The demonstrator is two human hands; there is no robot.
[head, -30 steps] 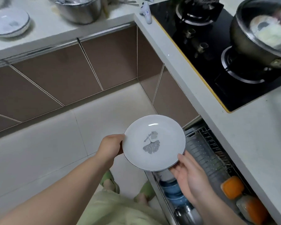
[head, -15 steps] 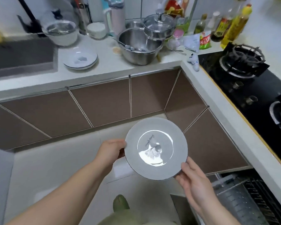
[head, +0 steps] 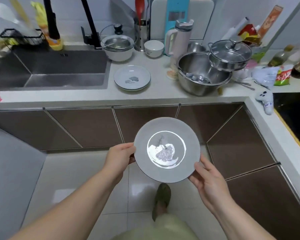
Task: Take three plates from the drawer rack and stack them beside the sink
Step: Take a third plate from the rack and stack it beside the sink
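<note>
I hold a round white plate (head: 167, 149) with a grey leaf print in front of me, above the floor and below the counter's edge. My left hand (head: 120, 155) grips its left rim and my right hand (head: 209, 177) grips its lower right rim. A small stack of matching plates (head: 132, 79) rests on the white counter just right of the dark sink (head: 48, 70). The drawer rack is out of view.
A steel mixing bowl (head: 203, 75) with a lidded pot on it stands right of the stack. A white bowl with a glass lid (head: 119, 47), a small bowl (head: 153, 48) and a utensil holder stand behind it. The black hob (head: 294, 115) lies at the right edge.
My view has swung left, from the open drawer rack and hob to the sink counter. The plate stays in both hands and now faces the stacked plates.
</note>
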